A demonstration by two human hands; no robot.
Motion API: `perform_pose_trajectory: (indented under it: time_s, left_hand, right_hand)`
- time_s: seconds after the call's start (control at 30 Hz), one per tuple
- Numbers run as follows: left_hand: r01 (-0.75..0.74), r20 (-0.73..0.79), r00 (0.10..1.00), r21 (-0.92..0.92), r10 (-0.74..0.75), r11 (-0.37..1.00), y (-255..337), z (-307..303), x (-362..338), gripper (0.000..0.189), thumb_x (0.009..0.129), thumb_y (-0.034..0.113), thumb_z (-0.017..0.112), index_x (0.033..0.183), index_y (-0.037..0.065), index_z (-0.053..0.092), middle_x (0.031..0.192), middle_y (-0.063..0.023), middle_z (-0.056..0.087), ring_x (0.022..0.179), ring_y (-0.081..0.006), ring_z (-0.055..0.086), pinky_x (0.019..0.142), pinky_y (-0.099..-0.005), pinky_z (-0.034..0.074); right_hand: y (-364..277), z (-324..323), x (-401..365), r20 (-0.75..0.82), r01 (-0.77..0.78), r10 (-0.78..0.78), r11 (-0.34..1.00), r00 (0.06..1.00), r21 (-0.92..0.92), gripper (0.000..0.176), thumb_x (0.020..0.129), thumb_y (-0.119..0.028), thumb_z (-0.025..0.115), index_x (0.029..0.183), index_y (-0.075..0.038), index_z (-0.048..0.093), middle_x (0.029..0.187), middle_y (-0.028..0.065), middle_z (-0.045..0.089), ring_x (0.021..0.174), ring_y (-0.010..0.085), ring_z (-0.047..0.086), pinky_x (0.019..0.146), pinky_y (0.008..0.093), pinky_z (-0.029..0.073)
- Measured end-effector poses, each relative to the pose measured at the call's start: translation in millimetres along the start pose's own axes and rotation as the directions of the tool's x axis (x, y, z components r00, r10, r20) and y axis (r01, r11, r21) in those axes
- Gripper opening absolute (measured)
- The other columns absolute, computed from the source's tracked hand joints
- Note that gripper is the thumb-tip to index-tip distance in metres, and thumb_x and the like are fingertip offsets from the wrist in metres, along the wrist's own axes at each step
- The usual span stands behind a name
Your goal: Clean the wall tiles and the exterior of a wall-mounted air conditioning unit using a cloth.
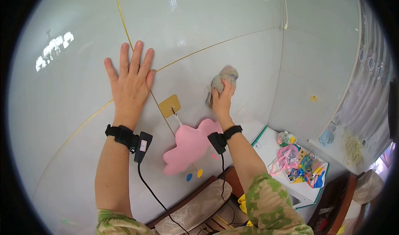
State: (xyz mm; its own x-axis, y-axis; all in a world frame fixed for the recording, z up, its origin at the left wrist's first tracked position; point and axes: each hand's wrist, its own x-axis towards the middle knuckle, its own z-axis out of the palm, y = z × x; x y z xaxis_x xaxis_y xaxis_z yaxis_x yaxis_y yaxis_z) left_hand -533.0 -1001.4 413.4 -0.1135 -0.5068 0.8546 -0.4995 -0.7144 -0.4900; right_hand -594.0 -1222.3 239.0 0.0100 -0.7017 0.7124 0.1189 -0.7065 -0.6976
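My left hand (131,83) lies flat on the glossy white wall panel (195,31), fingers spread, across a gold seam. In my right hand (223,100) is a crumpled grey cloth (224,77), pressed against the wall, my fingers closed around it. Between my forearms hangs a pink cloud-shaped cushion (189,145), held by a short white strap from a hook on a square gold plate (169,106). Both wrists carry black straps with small black devices and cables.
At lower right a white table (266,141) with green edging bears a pile of colourful packets (303,166). A windowsill holds a light blue pot (326,138) and a pale plant (352,149), beside sheer curtains (374,64). Below me is an upholstered wooden seat (199,201).
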Motion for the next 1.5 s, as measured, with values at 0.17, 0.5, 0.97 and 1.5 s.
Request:
perform_pose_trajectory:
  time_s: [0.17, 0.5, 0.97, 1.5]
  left_hand:
    - [0.004, 0.023, 1.0, 0.009, -0.004, 1.0, -0.3, -0.4, -0.7, 0.05, 0.09, 0.031, 0.051, 0.138, 0.024, 0.04, 0.146, 0.0008, 0.034, 0.136, -0.0238, 0.027, 0.109, -0.0557, 0.012]
    - [0.094, -0.192, 0.972, -0.199, -0.133, 0.976, -45.3, -21.2, 47.6, 0.05, 0.091, 0.045, 0.042, 0.136, 0.021, 0.045, 0.145, -0.0079, 0.035, 0.135, -0.0376, 0.025, 0.108, -0.0555, 0.014]
    - [-0.241, -0.081, 0.97, -0.406, 0.228, 0.881, 178.6, 79.7, 83.0, 0.056, 0.078, 0.045, 0.058, 0.124, 0.012, 0.055, 0.136, -0.0023, 0.045, 0.133, -0.0254, 0.031, 0.105, -0.063, 0.019]
    - [-0.116, 0.03, 0.993, 0.221, 0.112, 0.968, -63.1, -5.0, 86.8, 0.051, 0.095, 0.047, 0.033, 0.134, 0.016, 0.045, 0.142, -0.0003, 0.042, 0.137, -0.0251, 0.029, 0.112, -0.052, 0.005]
  right_hand:
    - [-47.4, 7.9, 4.7, 0.081, 0.249, -0.255, 0.966, 0.964, 0.072, 0.055, 0.075, -0.011, 0.065, 0.127, -0.011, 0.046, 0.132, 0.0254, 0.04, 0.125, 0.0434, 0.035, 0.103, 0.0447, 0.031]
    - [-222.5, 68.8, 72.1, -0.05, 0.857, -0.863, 0.49, 0.503, 0.158, 0.055, 0.068, -0.032, 0.068, 0.12, -0.019, 0.059, 0.134, 0.0041, 0.047, 0.123, 0.0415, 0.035, 0.096, 0.0674, 0.024]
    - [6.9, -8.4, 93.2, 0.238, 0.387, -0.382, 0.922, 0.893, 0.029, 0.08, 0.076, -0.033, 0.067, 0.143, -0.015, 0.029, 0.151, 0.0102, 0.023, 0.135, 0.0439, 0.017, 0.107, 0.0574, 0.02]
    - [-198.7, 51.3, 110.6, 0.024, 0.771, -0.802, 0.582, 0.597, 0.261, 0.074, 0.055, -0.016, 0.077, 0.124, -0.015, 0.052, 0.14, 0.0056, 0.04, 0.124, 0.0419, 0.035, 0.097, 0.0627, 0.027]
